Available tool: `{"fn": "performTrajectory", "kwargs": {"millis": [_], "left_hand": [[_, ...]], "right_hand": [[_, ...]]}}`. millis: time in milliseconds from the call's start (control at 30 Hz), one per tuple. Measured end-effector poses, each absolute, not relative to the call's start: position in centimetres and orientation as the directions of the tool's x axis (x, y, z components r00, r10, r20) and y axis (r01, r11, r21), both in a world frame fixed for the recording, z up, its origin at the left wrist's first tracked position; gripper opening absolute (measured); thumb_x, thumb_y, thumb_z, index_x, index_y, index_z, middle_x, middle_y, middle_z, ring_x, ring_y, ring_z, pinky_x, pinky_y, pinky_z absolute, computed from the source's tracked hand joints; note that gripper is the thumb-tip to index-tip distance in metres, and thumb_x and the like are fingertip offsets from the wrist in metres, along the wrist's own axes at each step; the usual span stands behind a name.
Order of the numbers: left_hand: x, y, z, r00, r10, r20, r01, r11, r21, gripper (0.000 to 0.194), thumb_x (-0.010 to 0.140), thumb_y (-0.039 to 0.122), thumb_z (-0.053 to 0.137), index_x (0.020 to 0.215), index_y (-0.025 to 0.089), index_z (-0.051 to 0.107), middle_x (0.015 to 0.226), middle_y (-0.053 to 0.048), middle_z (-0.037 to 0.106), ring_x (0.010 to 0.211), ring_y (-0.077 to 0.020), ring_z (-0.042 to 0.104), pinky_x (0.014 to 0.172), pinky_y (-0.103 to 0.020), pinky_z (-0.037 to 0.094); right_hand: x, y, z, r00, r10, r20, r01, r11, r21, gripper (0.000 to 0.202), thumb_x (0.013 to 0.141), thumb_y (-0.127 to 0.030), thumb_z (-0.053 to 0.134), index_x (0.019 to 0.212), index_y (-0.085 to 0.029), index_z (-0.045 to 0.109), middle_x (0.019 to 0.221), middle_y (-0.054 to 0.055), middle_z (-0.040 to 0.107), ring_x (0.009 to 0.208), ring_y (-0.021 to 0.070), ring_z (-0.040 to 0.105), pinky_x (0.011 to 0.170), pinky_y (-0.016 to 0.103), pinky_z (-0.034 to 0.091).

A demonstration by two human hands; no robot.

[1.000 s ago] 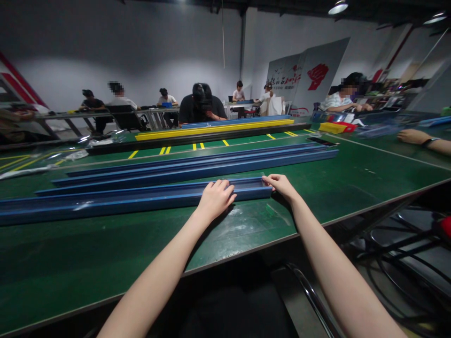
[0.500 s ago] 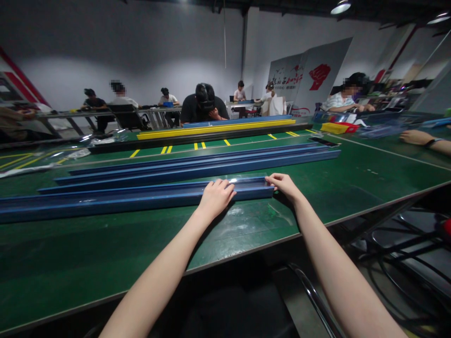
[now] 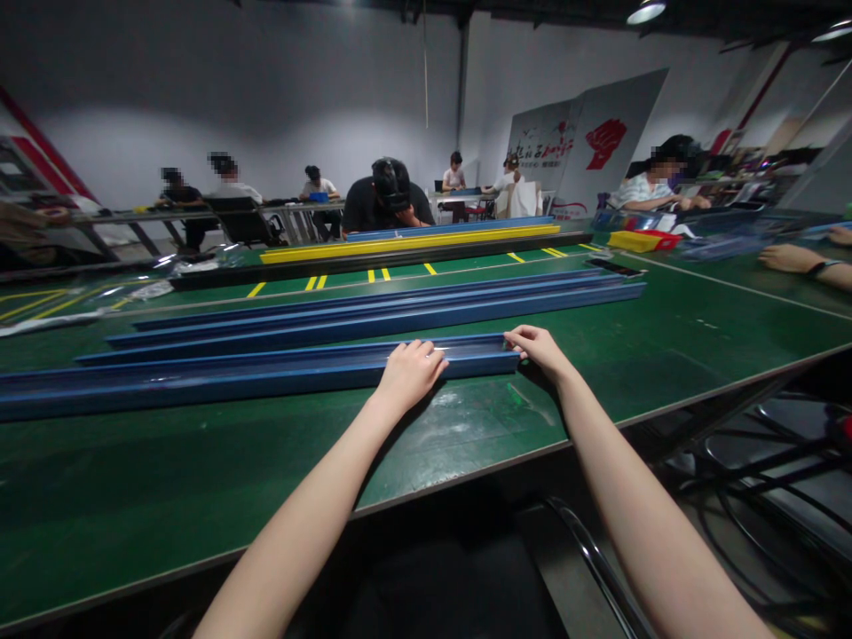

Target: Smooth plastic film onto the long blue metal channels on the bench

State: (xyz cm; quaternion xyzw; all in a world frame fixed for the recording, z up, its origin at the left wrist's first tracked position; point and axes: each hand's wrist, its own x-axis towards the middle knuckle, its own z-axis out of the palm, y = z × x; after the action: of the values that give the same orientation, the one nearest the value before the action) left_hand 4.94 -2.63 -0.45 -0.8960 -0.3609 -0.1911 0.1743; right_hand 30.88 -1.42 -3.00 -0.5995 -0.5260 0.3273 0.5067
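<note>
A long blue channel (image 3: 266,371) lies across the green table in front of me, its open side up. My left hand (image 3: 411,373) rests over its near wall close to the right end, fingers curled together into the trough. At the right end, my right hand (image 3: 536,348) pinches with thumb and forefinger. A clear plastic strip (image 3: 459,348) shows faintly inside the trough between my hands; its edge at the right fingertips is hard to make out. Just beyond lie more blue channels (image 3: 373,311), side by side.
Farther back are a yellow channel (image 3: 413,244) and a black one (image 3: 466,250). A phone (image 3: 612,267) and a yellow tray (image 3: 635,241) sit at the right. Another person's hand (image 3: 792,258) rests at the far right. A person (image 3: 386,200) leans over the table opposite.
The clear strip, which stood slightly above the channel's rim between my hands, now sits lower in the trough. My hands have hardly moved.
</note>
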Motion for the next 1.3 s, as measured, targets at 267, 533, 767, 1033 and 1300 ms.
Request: {"fn": "performTrajectory", "kwargs": {"millis": [267, 533, 767, 1033, 1300], "left_hand": [[5.07, -2.56, -0.54, 0.665, 0.576, 0.476, 0.713, -0.678, -0.176, 0.028, 0.090, 0.032, 0.038, 0.087, 0.017, 0.061, 0.084, -0.006, 0.062, 0.081, -0.0171, 0.054, 0.066, -0.029, 0.037], [5.12, -2.57, -0.73, 0.664, 0.579, 0.472, 0.713, -0.680, -0.170, 0.029, 0.090, 0.032, 0.035, 0.087, 0.017, 0.060, 0.086, -0.005, 0.062, 0.081, -0.0175, 0.054, 0.067, -0.029, 0.037], [5.17, -2.57, -0.65, 0.662, 0.594, 0.456, 0.719, -0.676, -0.163, 0.029, 0.090, 0.032, 0.036, 0.086, 0.017, 0.060, 0.086, -0.005, 0.061, 0.081, -0.0175, 0.054, 0.067, -0.029, 0.036], [5.22, -2.53, -0.78, 0.660, 0.614, 0.433, 0.727, -0.666, -0.164, 0.029, 0.090, 0.033, 0.035, 0.085, 0.017, 0.059, 0.087, -0.005, 0.062, 0.082, -0.0178, 0.055, 0.067, -0.029, 0.037], [5.29, -2.50, -0.79, 0.658, 0.618, 0.430, 0.729, -0.665, -0.159, 0.030, 0.090, 0.033, 0.034, 0.085, 0.017, 0.059, 0.086, -0.005, 0.061, 0.082, -0.0178, 0.055, 0.067, -0.029, 0.037]], "right_hand": [[31.11, -1.21, -3.20, 0.203, 0.969, 0.143, 0.336, 0.068, -0.939, 0.028, 0.059, -0.044, 0.062, 0.062, -0.017, 0.055, 0.059, -0.001, 0.057, 0.049, 0.0062, 0.045, 0.045, 0.019, 0.038], [31.19, -1.11, -3.35, 0.187, 0.971, 0.149, 0.357, 0.074, -0.931, 0.026, 0.061, -0.042, 0.061, 0.060, -0.017, 0.053, 0.057, -0.002, 0.055, 0.047, 0.0057, 0.044, 0.045, 0.018, 0.037], [31.12, -1.25, -3.25, 0.183, 0.971, 0.154, 0.370, 0.077, -0.926, 0.028, 0.061, -0.044, 0.061, 0.060, -0.017, 0.053, 0.055, -0.003, 0.052, 0.047, 0.0057, 0.043, 0.045, 0.019, 0.036], [31.24, -1.05, -3.26, 0.178, 0.976, 0.125, 0.394, 0.046, -0.918, 0.025, 0.057, -0.040, 0.062, 0.061, -0.017, 0.055, 0.052, -0.003, 0.050, 0.048, 0.0073, 0.044, 0.046, 0.021, 0.035], [31.29, -1.12, -3.21, 0.190, 0.976, 0.108, 0.384, 0.028, -0.923, 0.021, 0.056, -0.036, 0.059, 0.061, -0.016, 0.056, 0.051, -0.003, 0.050, 0.047, 0.0066, 0.042, 0.046, 0.021, 0.034]]}}
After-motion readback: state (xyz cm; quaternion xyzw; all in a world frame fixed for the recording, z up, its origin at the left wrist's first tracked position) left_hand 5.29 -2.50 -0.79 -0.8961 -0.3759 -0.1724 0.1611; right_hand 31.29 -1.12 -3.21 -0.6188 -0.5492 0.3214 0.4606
